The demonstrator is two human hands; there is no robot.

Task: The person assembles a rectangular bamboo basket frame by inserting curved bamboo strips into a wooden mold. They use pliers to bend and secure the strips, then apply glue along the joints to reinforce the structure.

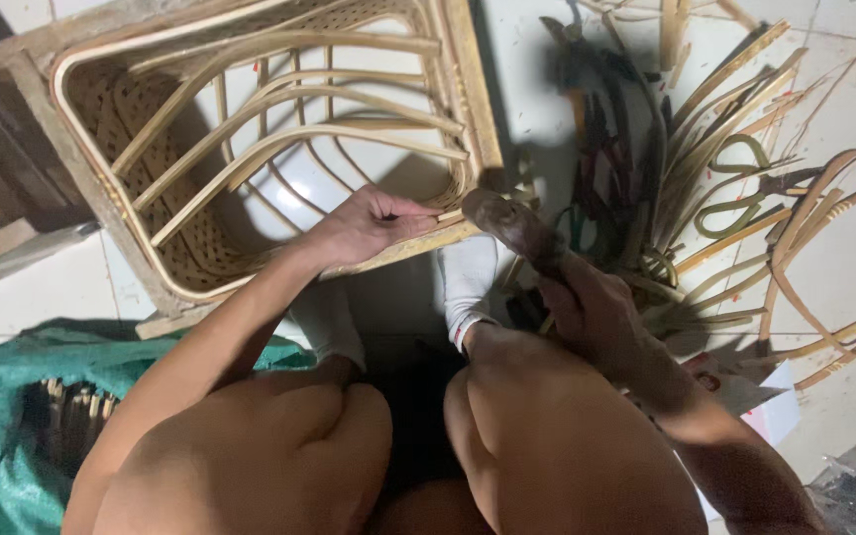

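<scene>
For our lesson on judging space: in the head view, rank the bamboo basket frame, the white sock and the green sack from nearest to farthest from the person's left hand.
1. Bamboo basket frame: touched by the left hand at its lower rim.
2. White sock: just right, below.
3. Green sack: far lower left.

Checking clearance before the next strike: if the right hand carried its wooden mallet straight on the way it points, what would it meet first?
Probably the basket frame's near corner rim, beside the left hand's fingertips; depth is unclear.

Your left hand (364,226) reaches forward with the fingers pinched together, while your right hand (591,315) is closed in a fist, both forearms passing over your bent knees.
</scene>
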